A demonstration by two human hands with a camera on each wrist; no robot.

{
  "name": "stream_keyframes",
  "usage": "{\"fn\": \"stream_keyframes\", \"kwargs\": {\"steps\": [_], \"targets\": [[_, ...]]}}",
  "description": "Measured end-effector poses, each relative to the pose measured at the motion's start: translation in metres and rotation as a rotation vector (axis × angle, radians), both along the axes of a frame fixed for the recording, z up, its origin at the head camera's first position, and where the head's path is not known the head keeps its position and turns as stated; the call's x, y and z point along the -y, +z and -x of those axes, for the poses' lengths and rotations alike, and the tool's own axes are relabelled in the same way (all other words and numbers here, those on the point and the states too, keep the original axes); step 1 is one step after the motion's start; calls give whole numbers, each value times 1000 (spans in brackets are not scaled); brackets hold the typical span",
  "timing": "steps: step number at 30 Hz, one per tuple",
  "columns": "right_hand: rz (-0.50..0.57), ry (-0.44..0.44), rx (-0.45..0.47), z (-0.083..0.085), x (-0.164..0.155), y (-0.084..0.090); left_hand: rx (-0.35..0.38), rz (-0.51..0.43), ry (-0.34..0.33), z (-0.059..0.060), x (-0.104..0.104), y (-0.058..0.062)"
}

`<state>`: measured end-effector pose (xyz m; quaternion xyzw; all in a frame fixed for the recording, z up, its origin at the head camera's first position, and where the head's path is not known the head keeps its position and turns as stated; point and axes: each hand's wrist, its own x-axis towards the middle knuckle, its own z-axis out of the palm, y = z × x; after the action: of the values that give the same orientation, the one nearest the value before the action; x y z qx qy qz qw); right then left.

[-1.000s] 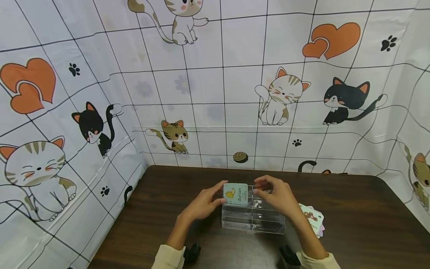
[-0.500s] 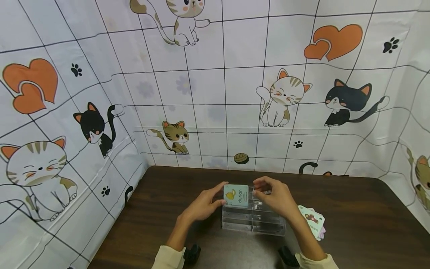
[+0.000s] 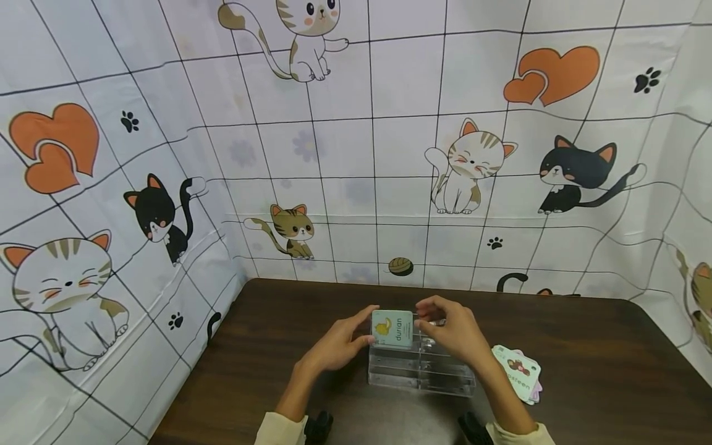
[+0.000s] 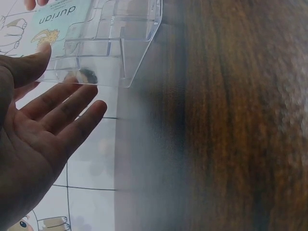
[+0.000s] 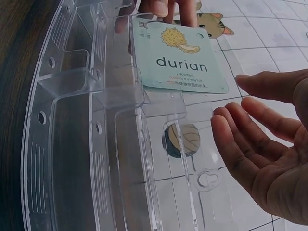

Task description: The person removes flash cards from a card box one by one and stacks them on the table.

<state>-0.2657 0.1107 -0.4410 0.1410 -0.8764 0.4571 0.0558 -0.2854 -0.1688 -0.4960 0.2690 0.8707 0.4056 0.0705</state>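
Note:
A pale green flashcard printed "durian" (image 3: 392, 327) stands in the rear left slot of a clear plastic tiered card rack (image 3: 394, 374). My left hand (image 3: 336, 343) is at the card's left edge. Its thumb overlaps the card's face and pinches that edge, and other fingers lie along the rack's end in the left wrist view. On the other side, my right hand (image 3: 453, 330) hovers by the rack's rear right part. In the right wrist view its loosely bent fingers (image 5: 224, 132) and thumb stand apart from the card, holding nothing.
A small fanned pile of flashcards (image 3: 517, 374) lies to the right of the rack, beside my right forearm. The dark wooden table (image 3: 601, 377) reaches back to a white sheet (image 3: 345, 148) printed with cats and grid lines.
The view has tilted slightly, so everything sits a little lower in the frame. Both hands, the card and the rack keep nearly the same positions relative to each other.

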Motion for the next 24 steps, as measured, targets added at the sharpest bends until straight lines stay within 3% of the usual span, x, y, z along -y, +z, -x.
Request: {"fn": "stream_keyframes", "kwargs": {"steps": [15,24], "targets": [[-3,-2,-37,6,9,-7,4,-26,-15,1,0,-2],[-39,-47,-128,11,19,-14,6,-41,-20,1,0,0]]}}
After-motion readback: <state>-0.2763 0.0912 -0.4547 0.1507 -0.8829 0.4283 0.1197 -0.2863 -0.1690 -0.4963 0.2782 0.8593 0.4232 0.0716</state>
